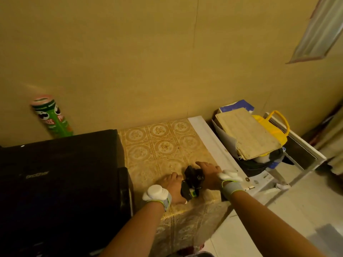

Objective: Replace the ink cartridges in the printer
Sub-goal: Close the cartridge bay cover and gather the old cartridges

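Observation:
A closed black printer (59, 179) fills the left of the table. To its right, on the patterned yellow tablecloth (163, 145), lie black ink cartridges (193, 179) in a small cluster, one with a green tab. My left hand (172, 184) rests on the cloth against the cluster's left side, touching the nearest cartridge. My right hand (208, 173) lies over the cluster's right side, fingers curled around a cartridge. Both wrists wear grey bands with white pads.
A green crisp tube (52, 115) stands against the wall behind the printer. Right of the table's white edge (209, 141), a bin holds a worn book (248, 132) and a yellow container (274, 127). Pale floor lies lower right.

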### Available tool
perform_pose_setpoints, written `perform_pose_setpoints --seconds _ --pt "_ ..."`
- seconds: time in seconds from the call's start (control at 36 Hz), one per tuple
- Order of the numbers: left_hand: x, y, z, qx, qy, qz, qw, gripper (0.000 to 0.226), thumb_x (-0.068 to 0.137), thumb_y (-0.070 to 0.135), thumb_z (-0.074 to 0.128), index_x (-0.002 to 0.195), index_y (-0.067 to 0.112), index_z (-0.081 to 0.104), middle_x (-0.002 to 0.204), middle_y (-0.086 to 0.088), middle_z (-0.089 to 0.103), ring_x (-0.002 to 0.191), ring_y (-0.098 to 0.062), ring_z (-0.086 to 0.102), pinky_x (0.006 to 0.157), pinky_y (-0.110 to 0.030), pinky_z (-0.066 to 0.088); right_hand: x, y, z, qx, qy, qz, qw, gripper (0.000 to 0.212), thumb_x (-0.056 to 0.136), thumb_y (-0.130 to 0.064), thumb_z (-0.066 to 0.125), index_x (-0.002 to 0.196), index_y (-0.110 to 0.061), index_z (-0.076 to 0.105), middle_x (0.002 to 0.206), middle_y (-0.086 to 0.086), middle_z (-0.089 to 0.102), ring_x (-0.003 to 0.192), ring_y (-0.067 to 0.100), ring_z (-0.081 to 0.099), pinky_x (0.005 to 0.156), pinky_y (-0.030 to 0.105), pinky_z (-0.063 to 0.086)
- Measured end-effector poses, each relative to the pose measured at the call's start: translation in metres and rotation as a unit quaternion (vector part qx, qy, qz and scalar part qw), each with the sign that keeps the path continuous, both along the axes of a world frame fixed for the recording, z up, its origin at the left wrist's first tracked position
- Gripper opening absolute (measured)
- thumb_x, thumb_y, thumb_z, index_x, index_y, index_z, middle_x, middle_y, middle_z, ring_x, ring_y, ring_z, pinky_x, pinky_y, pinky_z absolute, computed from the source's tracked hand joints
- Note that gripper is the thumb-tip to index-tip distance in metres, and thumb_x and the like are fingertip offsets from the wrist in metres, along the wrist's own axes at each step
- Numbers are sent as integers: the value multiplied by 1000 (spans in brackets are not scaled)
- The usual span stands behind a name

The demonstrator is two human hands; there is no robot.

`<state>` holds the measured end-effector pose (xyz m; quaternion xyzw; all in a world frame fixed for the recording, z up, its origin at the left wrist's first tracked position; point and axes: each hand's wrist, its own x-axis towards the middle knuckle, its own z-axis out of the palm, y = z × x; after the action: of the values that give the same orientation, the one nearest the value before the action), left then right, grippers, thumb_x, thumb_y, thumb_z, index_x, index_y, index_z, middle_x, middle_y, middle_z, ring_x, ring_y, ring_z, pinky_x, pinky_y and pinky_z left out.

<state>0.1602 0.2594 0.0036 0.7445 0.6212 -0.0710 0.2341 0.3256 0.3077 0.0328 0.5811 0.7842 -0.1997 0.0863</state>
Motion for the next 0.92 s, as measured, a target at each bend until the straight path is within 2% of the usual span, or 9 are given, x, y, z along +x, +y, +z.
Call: perform_pose_setpoints --seconds 0.14,0.31,0.39,0.56,0.67,0.75,0.92 --pt "6 9 -15 -9 26 -37 999 93 69 52 71 139 11 26 138 -13 32 128 -34 34 107 -45 31 -6 6 -18 -15 -26 25 999 84 79 -29 65 147 -22 16 153 1 28 141 20 27 111 41 21" --pt "8 12 -23 -5 9 -21 1000 93 69 52 71 139 7 28 137 -12 31 126 -33 32 106 -44 32 -7 12 -29 -15 -12 -2 1000 64 77 -34 64 133 -25 36 136 1 43 127 26 43 102 39 32" --pt "7 11 -21 -7 -12 -12 1000 87 70 50 72 136 8 34 134 -12 33 123 -33 34 103 -44 35 -6 14 -31 -10 -14 1 1000 55 77 -31 64 127 -25 41 130 2 46 122 26 47 101 37 31" --pt "8 6 -16 6 -23 4 1000 80 71 47 71 132 8 38 132 -13 35 121 -32 36 102 -42 37 1 6 -22 14 -15 -13 1000 59 75 -43 65 127 -24 43 127 2 50 120 24 49 103 36 29" --pt "13 -4 -10 27 -59 27 998 79 71 46 71 132 9 37 129 -12 36 121 -31 37 101 -42 38 16 -7 -10 35 33 -59 997 53 72 -37 68 119 -23 49 119 3 54 114 25 52 98 36 30" --pt "19 -17 -7 42 -86 21 995 78 72 43 71 133 10 36 128 -11 36 120 -31 37 98 -40 38 33 -22 -1 40 61 -104 992 55 71 -39 70 119 -22 49 121 4 54 115 27 51 99 37 31" --pt "36 -58 -14 60 -116 9 991 77 75 42 69 135 10 34 132 -12 35 123 -30 35 99 -38 33 73 -68 -1 24 55 -178 982 60 68 -32 75 121 -19 49 122 7 55 114 28 51 101 40 37"
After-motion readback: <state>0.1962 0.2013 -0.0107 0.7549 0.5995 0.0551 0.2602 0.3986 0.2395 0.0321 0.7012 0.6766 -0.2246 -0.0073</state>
